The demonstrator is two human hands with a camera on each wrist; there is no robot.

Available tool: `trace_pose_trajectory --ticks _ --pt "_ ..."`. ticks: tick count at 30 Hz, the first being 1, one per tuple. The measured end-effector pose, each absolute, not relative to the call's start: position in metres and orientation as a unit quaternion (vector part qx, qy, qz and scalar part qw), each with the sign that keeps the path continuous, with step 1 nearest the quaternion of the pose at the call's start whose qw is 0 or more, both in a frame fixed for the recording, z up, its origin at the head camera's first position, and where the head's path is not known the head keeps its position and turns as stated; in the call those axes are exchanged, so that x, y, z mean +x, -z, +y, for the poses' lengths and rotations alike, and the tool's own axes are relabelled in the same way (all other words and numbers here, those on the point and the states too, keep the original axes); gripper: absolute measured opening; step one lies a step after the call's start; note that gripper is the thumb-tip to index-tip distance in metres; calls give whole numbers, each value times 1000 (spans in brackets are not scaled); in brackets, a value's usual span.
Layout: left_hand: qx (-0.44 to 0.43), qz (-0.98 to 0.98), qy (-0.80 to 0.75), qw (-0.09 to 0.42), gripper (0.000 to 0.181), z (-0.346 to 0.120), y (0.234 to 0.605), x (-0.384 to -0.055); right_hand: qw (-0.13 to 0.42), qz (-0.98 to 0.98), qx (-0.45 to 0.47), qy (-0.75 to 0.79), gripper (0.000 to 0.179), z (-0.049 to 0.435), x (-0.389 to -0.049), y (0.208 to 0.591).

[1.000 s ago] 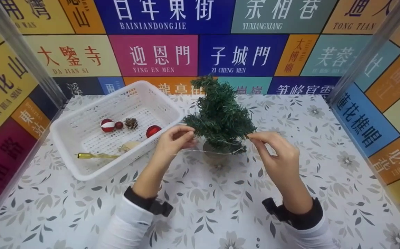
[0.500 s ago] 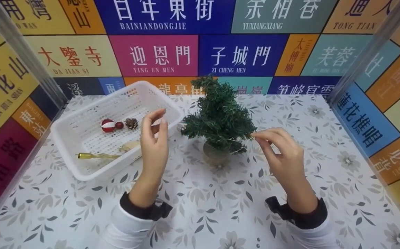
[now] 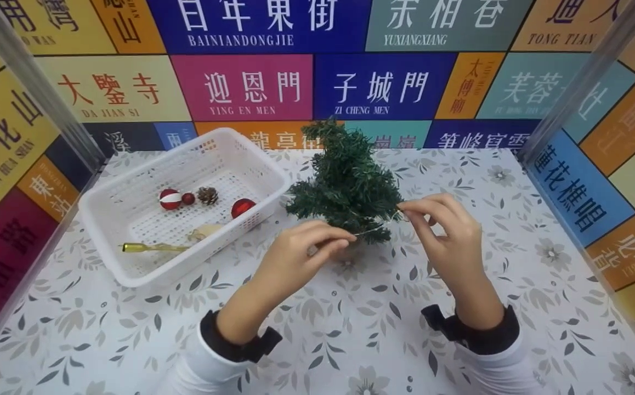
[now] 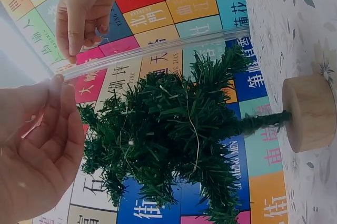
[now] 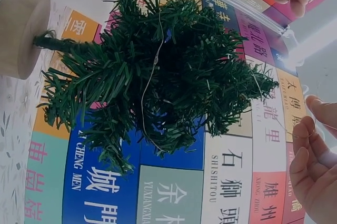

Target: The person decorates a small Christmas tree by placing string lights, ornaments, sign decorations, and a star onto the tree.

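Wall: bright panels round the back and both sides, Chinese characters over Latin spellings.
Table: white surface, printed with grey leaves and flowers.
Basket: white, pierced, set askew on the table's left part.
Tree: small, dark green, upright on the table, just right of the basket, in front of the person.
Sleeves: white, one on each arm.
Right hand: thumb and forefinger pinching the wire at the tree's right edge.
Left hand: also pinching the wire between thumb and forefinger, low in front of the tree.
Bands: black, round both wrists.
Base: round block of pale wood under the trunk.
Gold piece: long, lying in the basket near its front; exact kind unclear to me.
Striped ball: red and white, in the basket.
Red ball: basket's right end.
Pinecone: brown, between those two balls.
Small ball: dark red, beside the striped one.
Wire: thin, pale, laid across the branches.
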State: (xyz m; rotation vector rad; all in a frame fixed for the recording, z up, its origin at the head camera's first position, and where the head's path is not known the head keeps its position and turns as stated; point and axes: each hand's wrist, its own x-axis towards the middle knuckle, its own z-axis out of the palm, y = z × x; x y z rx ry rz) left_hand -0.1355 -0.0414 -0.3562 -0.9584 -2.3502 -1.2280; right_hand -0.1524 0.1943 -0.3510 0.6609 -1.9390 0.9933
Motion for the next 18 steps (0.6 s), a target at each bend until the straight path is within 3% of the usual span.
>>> trace_pose_trajectory --ticks 5,11,18 --pt "-318 -800 491 136 13 -46 356 -139 393 -784 286 -386 8 198 -158 354" --pt "-316 -741 581 118 14 -49 351 -142 343 -809 308 -363 18 203 -162 357" --pt "-280 -666 689 55 17 -52 343 -149 259 -801 324 -432 19 206 -168 359"
